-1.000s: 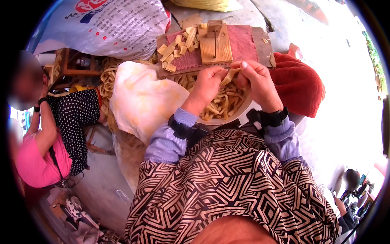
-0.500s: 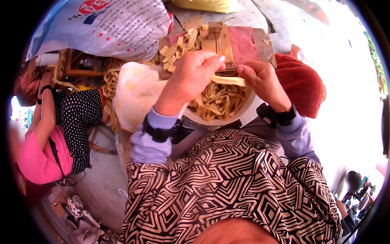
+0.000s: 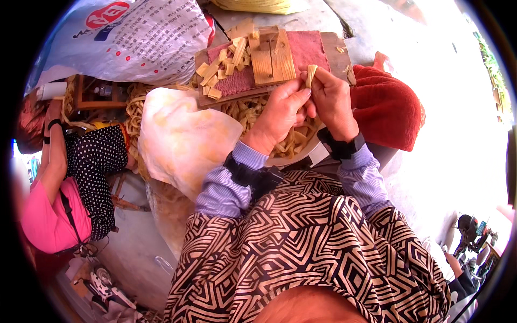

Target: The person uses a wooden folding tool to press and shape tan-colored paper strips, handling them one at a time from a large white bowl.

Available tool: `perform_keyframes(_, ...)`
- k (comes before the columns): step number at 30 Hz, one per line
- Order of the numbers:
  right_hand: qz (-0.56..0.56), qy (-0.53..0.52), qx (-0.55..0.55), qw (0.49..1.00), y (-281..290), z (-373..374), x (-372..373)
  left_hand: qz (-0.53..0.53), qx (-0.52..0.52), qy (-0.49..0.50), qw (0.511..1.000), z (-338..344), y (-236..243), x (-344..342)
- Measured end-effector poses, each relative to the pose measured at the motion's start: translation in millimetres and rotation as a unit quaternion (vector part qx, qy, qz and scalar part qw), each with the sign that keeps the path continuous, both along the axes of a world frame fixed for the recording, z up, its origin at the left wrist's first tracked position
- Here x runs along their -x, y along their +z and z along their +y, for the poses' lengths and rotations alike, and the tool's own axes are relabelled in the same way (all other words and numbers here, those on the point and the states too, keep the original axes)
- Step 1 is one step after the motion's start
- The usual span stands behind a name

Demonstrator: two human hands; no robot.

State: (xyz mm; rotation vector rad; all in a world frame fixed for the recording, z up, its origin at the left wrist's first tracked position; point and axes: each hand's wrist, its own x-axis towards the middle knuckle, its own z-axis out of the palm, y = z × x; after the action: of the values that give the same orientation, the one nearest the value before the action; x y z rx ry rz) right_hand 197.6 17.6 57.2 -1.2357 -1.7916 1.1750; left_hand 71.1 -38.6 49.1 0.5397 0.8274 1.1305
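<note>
My left hand (image 3: 280, 114) and my right hand (image 3: 334, 102) meet in front of me, both closed. Between their fingertips is a pale yellow flat strip (image 3: 311, 75), folded or doubled, with one end sticking up from the right fingers. Below the hands, a pale bowl (image 3: 279, 161) holds many similar curled strips (image 3: 293, 144), partly covered by my wrists. Just beyond lies a board (image 3: 339, 59) covered with pink cloth (image 3: 309, 46). A slotted wooden block (image 3: 271, 62) sits on it, beside short cut pieces (image 3: 215, 70) of strip.
A white stained cloth (image 3: 180, 134) lies left of the bowl and a red cloth (image 3: 388, 107) to the right. Farther left are a printed sack (image 3: 145, 43), heaped strips (image 3: 137, 107) and another person in pink (image 3: 59, 215). A yellow sack (image 3: 258, 5) stands at the back.
The strip, earlier stretched sideways between my separated hands, is now bunched up between them. My left hand has moved right and the hands have come together. The view has shifted slightly.
</note>
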Motion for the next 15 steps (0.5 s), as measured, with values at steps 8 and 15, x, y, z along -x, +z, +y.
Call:
perform_keyframes(8, -0.164, 0.038, -0.108, 0.98, -4.0, -4.6, -8.6, 0.238, -0.066, 0.004, 0.969, -11.2, -18.1, 9.5)
perform_keyframes(15, 0.274, 0.049, 0.468, 0.839, -34.0, -14.6, -0.6, 0.577, -0.298, 0.13, 0.749, -19.0, -24.5, 13.1)
